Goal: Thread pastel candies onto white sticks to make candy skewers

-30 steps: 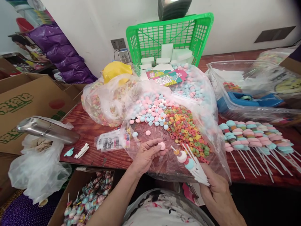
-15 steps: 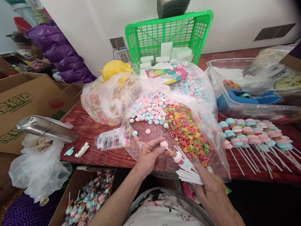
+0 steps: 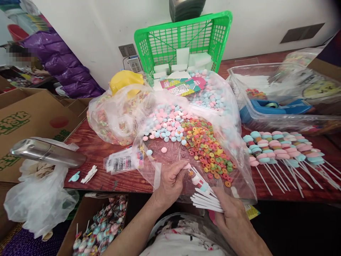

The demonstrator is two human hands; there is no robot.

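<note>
My left hand [image 3: 173,179] pinches a pink candy [image 3: 187,166] at the tip of a white stick. On that stick sit an orange gummy ring and white, red and blue candies [image 3: 199,181]. My right hand [image 3: 231,208] is closed around a bundle of white sticks [image 3: 206,201], the loaded one among them; some fingers are hidden. Below and beyond my hands, a clear plastic sheet holds pink and blue candies [image 3: 170,124] and a heap of colourful gummy rings [image 3: 210,145]. Finished candy skewers [image 3: 282,147] lie in a row on the right.
A green basket [image 3: 183,30] stands at the back with a bag of candies before it. A clear tub [image 3: 277,121] with a blue tape dispenser is at right. A steel flask [image 3: 48,152] lies at left; a carton of wrapped candy skewers [image 3: 103,227] sits below the table edge.
My left hand has closed in on the stick, pressing the pink candy at its tip nearer the other pieces. The whole view has shifted slightly, so things appear farther left.
</note>
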